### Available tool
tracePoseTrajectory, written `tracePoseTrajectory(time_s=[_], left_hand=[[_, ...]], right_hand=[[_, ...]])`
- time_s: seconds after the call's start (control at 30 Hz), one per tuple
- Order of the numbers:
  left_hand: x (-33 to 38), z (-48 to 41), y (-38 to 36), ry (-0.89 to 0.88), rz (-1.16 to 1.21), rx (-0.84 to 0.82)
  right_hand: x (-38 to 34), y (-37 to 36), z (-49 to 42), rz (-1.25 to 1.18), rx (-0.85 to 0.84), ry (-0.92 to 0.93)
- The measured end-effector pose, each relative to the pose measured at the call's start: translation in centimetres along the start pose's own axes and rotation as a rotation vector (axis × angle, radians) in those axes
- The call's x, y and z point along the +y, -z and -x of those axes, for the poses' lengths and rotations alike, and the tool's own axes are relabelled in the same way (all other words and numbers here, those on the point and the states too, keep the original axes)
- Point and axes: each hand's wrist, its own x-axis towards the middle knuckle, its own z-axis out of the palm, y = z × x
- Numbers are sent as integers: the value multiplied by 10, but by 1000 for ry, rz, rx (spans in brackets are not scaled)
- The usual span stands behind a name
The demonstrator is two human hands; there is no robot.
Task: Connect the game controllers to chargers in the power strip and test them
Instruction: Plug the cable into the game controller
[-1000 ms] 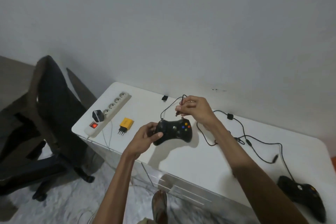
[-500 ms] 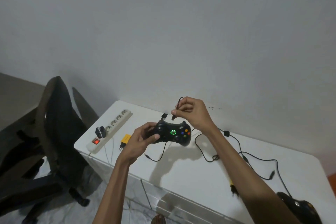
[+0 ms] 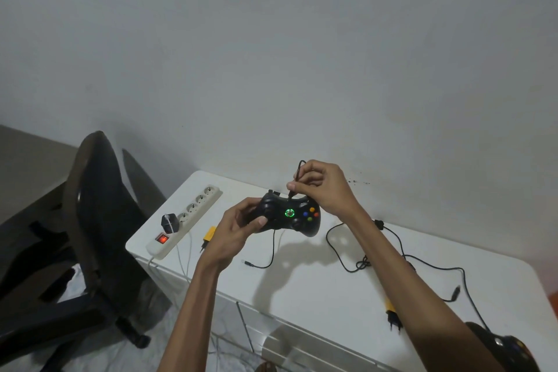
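My left hand (image 3: 238,228) grips the left handle of a black game controller (image 3: 290,215), held above the white table (image 3: 317,287); its centre ring glows green. My right hand (image 3: 321,187) pinches a thin black cable (image 3: 297,174) at the controller's top edge. A white power strip (image 3: 187,216) lies at the table's left end, its red switch lit, with a black charger (image 3: 169,222) plugged in. A yellow charger (image 3: 209,234) lies beside the strip. A second black controller (image 3: 510,349) rests at the table's right front corner, partly behind my right arm.
Black cables (image 3: 422,266) loop across the table's right half, and a loose cable end (image 3: 256,264) lies under the held controller. Another yellow-and-black plug (image 3: 392,315) lies near my right forearm. A dark office chair (image 3: 96,220) stands left of the table.
The controller was lifted off the table and its centre ring lit green. My right hand stayed pinching the cable at its top edge. The camera view tilted upward.
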Motion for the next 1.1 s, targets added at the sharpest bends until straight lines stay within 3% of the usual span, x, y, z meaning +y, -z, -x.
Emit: tracePoseTrajectory(time_s=[0.27, 0.5, 0.7, 0.8, 0.97, 1.1], left_hand=[[-4, 0, -3, -19, -2, 39], [-11, -1, -16, -29, 40, 125], [-9, -3, -19, -26, 40, 102], [-7, -3, -21, -18, 37, 91], [-9, -6, -21, 14, 28, 101], [-21, -2, -24, 61, 93, 149]], right_hand=[[-2, -1, 1, 95, -36, 19], [6, 0, 11, 45, 0, 13], [6, 6, 18, 17, 30, 1], [9, 2, 21, 13, 65, -25], [25, -6, 42, -77, 276, -118], [51, -4, 61, -170, 237, -235]])
